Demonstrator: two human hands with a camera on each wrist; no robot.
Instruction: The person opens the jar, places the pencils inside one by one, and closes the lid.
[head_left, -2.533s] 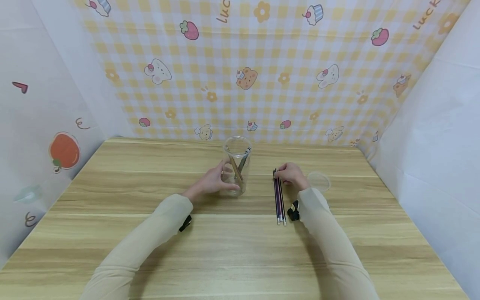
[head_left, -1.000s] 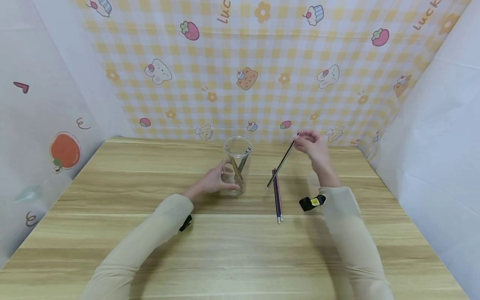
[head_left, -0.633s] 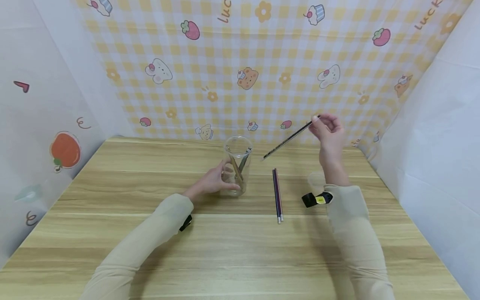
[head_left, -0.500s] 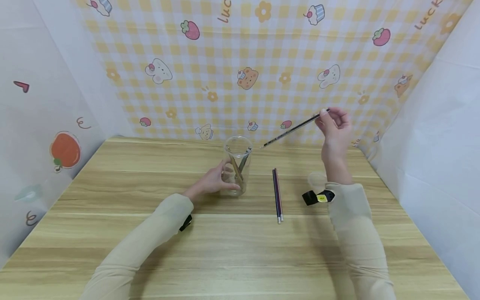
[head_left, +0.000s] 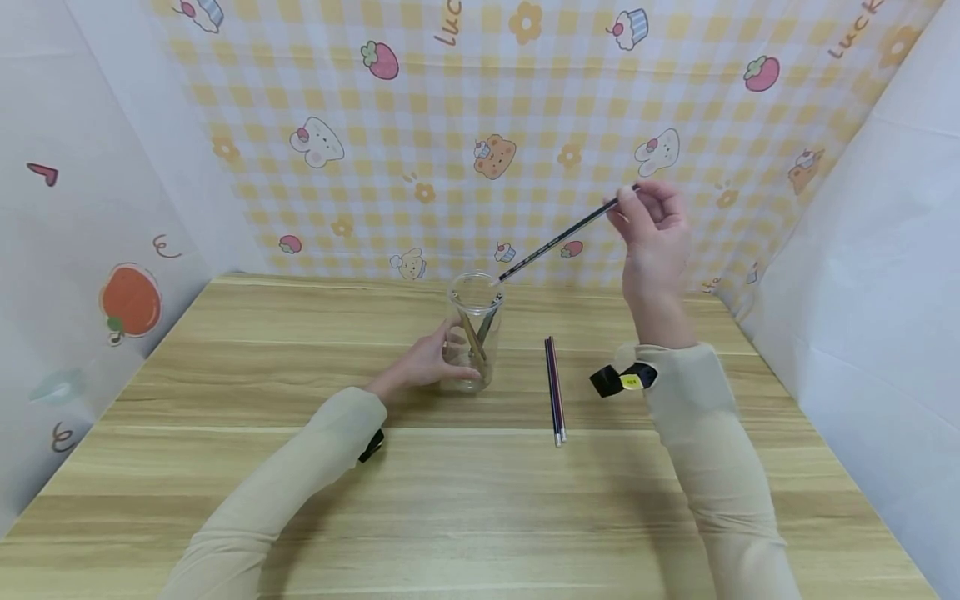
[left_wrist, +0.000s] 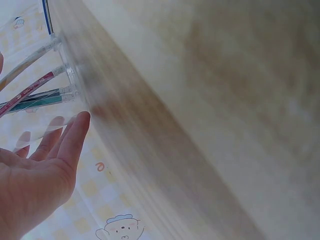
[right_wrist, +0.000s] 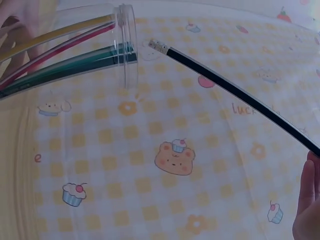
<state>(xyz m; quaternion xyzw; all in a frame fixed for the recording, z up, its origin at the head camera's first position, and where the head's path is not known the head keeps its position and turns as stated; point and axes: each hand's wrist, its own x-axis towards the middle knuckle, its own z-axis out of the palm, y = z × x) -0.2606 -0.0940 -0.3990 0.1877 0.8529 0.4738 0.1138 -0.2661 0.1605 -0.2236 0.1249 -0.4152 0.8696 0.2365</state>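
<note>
In the head view my left hand [head_left: 422, 362] holds a tall clear plastic cup [head_left: 477, 311] low on its side, thumb in front and fingers round the back. The cup stands upright on the table. Inside lean several pencils [right_wrist: 65, 37], yellow, red and green among them. My right hand [head_left: 652, 242], raised at the right, pinches a black striped pencil [head_left: 562, 237] near one end. That pencil slants down to the left, its eraser end [right_wrist: 158, 47] close outside the cup's mouth in the right wrist view. Two dark pencils [head_left: 556, 392] lie side by side on the table.
A round clear lid [head_left: 625, 356] lies on the wooden table [head_left: 465, 508] at the right, partly covered by the right wrist's black camera [head_left: 607, 381]. Behind the table hangs a yellow checked cloth [head_left: 420, 150]; white panels close off both sides.
My right hand has picked one pencil from the group on the table, lifted it, and brought its eraser end left to the cup's rim. My left hand and the cup have stayed put.
</note>
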